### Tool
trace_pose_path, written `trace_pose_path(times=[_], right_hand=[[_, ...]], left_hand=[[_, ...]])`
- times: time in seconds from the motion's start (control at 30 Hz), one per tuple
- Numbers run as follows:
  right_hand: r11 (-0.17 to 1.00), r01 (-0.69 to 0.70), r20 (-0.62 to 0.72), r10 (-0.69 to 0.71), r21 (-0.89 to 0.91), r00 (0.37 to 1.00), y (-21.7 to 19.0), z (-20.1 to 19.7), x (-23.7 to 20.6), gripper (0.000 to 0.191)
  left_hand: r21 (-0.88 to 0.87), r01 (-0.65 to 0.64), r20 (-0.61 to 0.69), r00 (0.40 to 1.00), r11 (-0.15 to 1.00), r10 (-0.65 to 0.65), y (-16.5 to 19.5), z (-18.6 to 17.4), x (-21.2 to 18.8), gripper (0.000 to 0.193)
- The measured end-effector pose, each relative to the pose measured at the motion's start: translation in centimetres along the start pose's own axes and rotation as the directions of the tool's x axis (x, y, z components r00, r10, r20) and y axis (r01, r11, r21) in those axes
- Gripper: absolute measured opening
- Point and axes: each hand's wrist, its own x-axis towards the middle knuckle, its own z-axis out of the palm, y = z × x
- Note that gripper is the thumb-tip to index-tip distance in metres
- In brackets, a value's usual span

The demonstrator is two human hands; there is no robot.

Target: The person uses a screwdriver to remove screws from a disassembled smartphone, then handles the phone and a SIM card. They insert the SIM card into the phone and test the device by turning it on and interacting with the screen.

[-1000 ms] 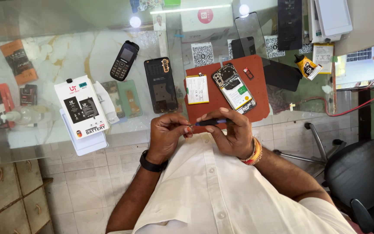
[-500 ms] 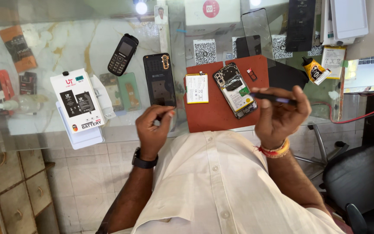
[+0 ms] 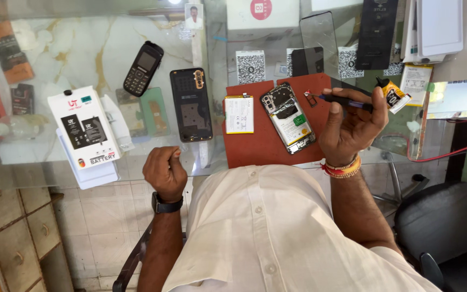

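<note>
Hands have drawn apart since a second ago, when both met at the near edge of the red mat (image 3: 260,146) around a dark tool. The right hand (image 3: 352,127) has since lifted to the mat's far right side and holds a dark screwdriver (image 3: 347,101) pinched between thumb and fingertips, its tip pointing left toward a small red part (image 3: 309,97) on the mat. Half a second ago the screwdriver sat lower, over the mat's right edge. The left hand (image 3: 164,170) has dropped back to the counter's near edge, fingers curled into a loose fist, holding nothing that shows; a black watch (image 3: 167,204) is on that wrist.

One opened phone (image 3: 288,116) lies on the mat with its insides showing, one white battery (image 3: 239,114) just beside it to the left. One black back cover (image 3: 191,104) rests off the mat, one black keypad phone (image 3: 143,68) beyond it. One white battery box (image 3: 85,130) sits at the left on a stack of others. One yellow glue tube (image 3: 393,94) lies near the right hand. Three square code cards (image 3: 250,67) stand along the far side.

The surface is a glass counter (image 3: 55,59) with marbled shelving under it. Below are a pale tiled floor (image 3: 101,232), wooden drawers (image 3: 6,238) at left and a black chair (image 3: 447,227) at right.
</note>
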Motion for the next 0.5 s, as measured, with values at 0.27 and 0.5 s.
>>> trace_pose_path(times=[0.27, 0.5], right_hand=[[0.998, -0.059, -0.008, 0.059, 0.009, 0.998, 0.95, -0.56, -0.17, 0.062], [0.998, -0.049, 0.023, 0.050, -0.049, 0.998, 0.98, 0.30, -0.50, 0.063]], left_hand=[[-0.025, -0.034, 0.057, 0.998, 0.999, 0.035, -0.08, 0.04, 0.20, 0.025], [0.002, -0.027, 0.087, 0.996, 1.000, 0.026, 0.19, 0.04, 0.53, 0.037]])
